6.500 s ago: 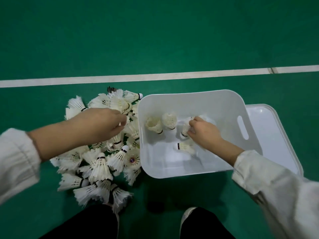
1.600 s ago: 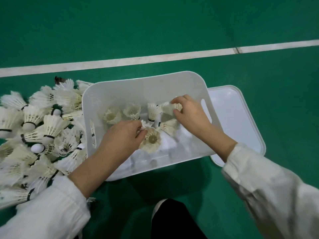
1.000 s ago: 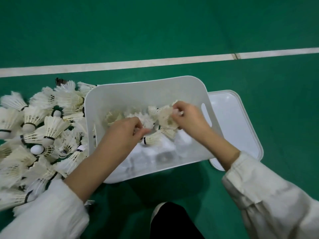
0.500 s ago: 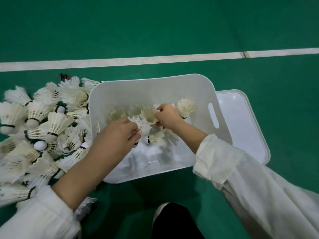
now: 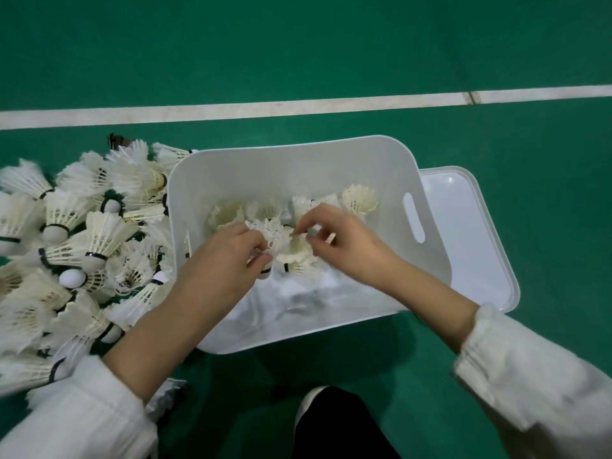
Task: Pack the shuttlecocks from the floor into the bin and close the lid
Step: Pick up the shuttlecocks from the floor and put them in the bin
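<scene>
My left grip is clamped round 1 shuttlecock inside the bin. My right grip pinches the skirt of a 2nd shuttlecock touching it. The pile lies on the floor left of the bin. The lid lies at the bin's right.

Shuttlecock pile left of bin

You have a single view, worn on your head. It faces forward and steeply down, close above the bin on the green floor just ahead of you.
</scene>
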Tool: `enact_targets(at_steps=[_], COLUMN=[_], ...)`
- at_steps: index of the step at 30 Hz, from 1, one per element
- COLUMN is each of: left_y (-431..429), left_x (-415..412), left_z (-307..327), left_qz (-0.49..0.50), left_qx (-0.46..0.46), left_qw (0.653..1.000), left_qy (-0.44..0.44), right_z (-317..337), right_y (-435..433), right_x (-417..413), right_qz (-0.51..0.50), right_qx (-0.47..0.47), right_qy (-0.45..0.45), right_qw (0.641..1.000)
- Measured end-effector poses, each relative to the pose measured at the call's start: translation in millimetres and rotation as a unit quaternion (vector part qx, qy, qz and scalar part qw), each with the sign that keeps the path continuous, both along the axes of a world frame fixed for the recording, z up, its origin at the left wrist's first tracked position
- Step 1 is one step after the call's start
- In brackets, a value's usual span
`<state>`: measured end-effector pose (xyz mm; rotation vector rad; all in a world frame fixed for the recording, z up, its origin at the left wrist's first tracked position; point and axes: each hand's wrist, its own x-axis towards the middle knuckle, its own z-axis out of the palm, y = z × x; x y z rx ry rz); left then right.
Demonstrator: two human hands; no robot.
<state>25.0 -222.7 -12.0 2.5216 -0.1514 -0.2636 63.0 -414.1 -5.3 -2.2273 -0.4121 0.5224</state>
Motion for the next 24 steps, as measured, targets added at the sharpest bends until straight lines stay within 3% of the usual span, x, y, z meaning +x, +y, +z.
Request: enact_targets(at_steps=[4,11,15,19,24], left_y=[-3,-9,-17,-12,19], left_x=[-3,-5,-6,5,17], left_z=[-1,-3,-2,7,32], left_qz=[-0.019,-0.036,-0.077,-0.109,-0.248], left_qx=[-0.008,-0.031,-0.024,-0.013,0.085], left_qw=[1.0,0.999,0.996,0.993,0.959], left_qy=[0.005,-0.015,-0.026,-0.047,-0.103], right_z=[-5,-8,-11,-4,4], right_y=[8,10,10,-5,-20], right_x=[-20,-16,-15,-9,11], right_qz=[0.118,0.074,0.107,0.059,0.01], right_qx=[-0.03,-0.063,-0.119,-0.132,-0.224], right_qy=[-0.003,0.054,-0.021,-0.081,-0.122], right_qw=[0.993,0.994,0.987,0.986,0.967])
